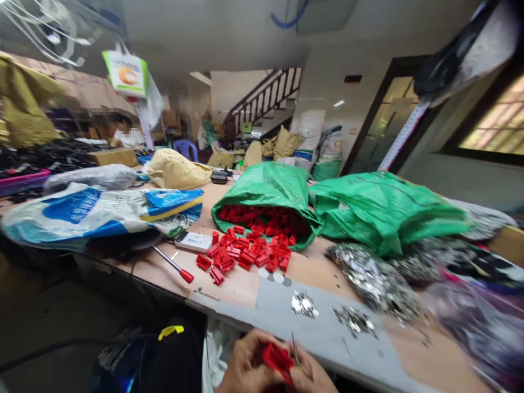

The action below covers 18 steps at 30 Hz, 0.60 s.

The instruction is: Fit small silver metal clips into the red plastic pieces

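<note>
At the bottom of the head view, close to the table's front edge, my left hand [245, 361] is closed around a red plastic part [277, 359], a small hollow housing. My right hand [311, 375] meets it from the other side, fingers pinched on a thin metal piece [293, 345] that sticks up beside the red part; its lower end is hidden by my fingers. On the table beyond lies a loose heap of similar red parts [245, 252], spilling from the mouth of a green woven sack [268, 180]. Two small piles of shiny metal pieces [304, 304] lie on grey sheeting [278, 297].
A second green sack [380, 204] and a clear bag of metal pieces [372, 275] lie to the right. Left of the heap are a red-handled metal lever [180, 270], a small white box [193, 240] and a blue-white sack [98, 213]. A person [129, 134] sits far back left.
</note>
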Tool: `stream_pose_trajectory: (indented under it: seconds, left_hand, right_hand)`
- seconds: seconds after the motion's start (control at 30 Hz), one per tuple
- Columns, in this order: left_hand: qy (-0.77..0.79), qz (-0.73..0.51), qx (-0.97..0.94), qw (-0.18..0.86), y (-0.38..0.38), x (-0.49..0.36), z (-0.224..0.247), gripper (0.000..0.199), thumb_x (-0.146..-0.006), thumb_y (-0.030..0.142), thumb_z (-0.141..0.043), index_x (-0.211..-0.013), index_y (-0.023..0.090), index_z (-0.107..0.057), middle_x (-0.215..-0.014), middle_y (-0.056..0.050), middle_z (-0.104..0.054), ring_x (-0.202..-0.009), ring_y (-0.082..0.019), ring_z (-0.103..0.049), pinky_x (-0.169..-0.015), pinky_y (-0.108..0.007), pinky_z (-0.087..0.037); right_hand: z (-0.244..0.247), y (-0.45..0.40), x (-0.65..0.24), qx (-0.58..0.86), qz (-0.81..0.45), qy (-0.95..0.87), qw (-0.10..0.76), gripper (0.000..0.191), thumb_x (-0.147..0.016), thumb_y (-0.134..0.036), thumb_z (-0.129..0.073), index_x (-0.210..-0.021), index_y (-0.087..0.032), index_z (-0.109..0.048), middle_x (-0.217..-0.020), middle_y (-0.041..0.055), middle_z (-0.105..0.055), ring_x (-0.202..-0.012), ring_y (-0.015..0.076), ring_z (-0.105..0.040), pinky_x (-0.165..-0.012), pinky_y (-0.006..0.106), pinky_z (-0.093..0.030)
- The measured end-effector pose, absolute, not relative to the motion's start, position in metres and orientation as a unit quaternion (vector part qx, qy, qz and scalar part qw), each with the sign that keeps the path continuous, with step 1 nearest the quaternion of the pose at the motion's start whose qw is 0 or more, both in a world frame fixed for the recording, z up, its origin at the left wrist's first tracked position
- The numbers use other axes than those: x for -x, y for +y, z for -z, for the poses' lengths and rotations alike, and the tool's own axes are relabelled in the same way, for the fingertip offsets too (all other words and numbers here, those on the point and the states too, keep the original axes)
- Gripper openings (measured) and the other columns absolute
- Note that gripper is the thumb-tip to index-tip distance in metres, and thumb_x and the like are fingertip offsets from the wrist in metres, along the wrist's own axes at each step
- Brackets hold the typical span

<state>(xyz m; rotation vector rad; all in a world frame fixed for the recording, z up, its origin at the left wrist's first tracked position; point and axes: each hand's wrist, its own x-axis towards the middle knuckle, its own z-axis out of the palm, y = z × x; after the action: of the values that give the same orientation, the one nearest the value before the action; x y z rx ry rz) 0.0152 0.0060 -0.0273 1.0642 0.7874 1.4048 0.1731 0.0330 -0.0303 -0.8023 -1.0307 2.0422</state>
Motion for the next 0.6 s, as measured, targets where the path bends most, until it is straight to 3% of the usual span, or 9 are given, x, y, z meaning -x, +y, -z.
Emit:
stream_pose_trajectory:
  seconds: [0.1,0.2,0.4,0.6]
  left_hand:
    - [0.345,-0.589,-0.423,0.596,0.000,-0.013,0.019,0.028,-0.068,0.026,-0.075,-0.093,0.018,-0.065,-0.091,-0.006,-0.072,-0.083,-0.019,-0.065,-0.079,-0.030,-0.049]
    - [0.372,-0.581,-0.398,0.605,0.001,-0.008,0.017,0.031,-0.070,0.025,-0.073,-0.098,0.018,-0.062,-0.099,-0.007,-0.070,-0.090,-0.021,-0.065,-0.083,-0.032,-0.049]
    - [0.429,-0.588,-0.377,0.573,0.005,-0.001,0.017,0.035,-0.076,0.029,-0.067,-0.109,0.021,-0.058,-0.107,-0.006,-0.068,-0.097,-0.020,-0.063,-0.090,-0.032,-0.048]
    - [0.443,-0.568,-0.357,0.594,0.008,-0.001,0.026,0.049,-0.076,0.034,-0.066,-0.123,0.023,-0.054,-0.111,-0.006,-0.068,-0.104,-0.021,-0.062,-0.094,-0.031,-0.046]
  right_hand:
    - [0.015,0.026,-0.170,0.337,-0.776,-0.412,0.338,0.045,-0.063,-0.049,-0.076,-0.086,-0.020,-0.050,-0.069,-0.0028,-0.049,-0.053,0.0079,-0.044,-0.052,0.019,-0.037]
    - [0.006,0.038,-0.177,0.393,-0.710,-0.494,0.312,0.039,-0.073,-0.051,-0.067,-0.090,-0.021,-0.049,-0.068,-0.0036,-0.050,-0.051,0.0079,-0.043,-0.050,0.020,-0.035]
    - [-0.004,0.085,-0.211,0.592,-0.280,-0.698,0.289,0.011,-0.083,-0.027,-0.053,-0.090,-0.020,-0.058,-0.088,0.0034,-0.063,-0.080,0.0174,-0.056,-0.072,0.028,-0.041]
    - [-0.009,0.124,-0.210,0.609,-0.125,-0.769,0.148,0.016,-0.086,-0.018,-0.046,-0.090,-0.020,-0.062,-0.094,0.0045,-0.064,-0.087,0.0162,-0.058,-0.077,0.025,-0.038]
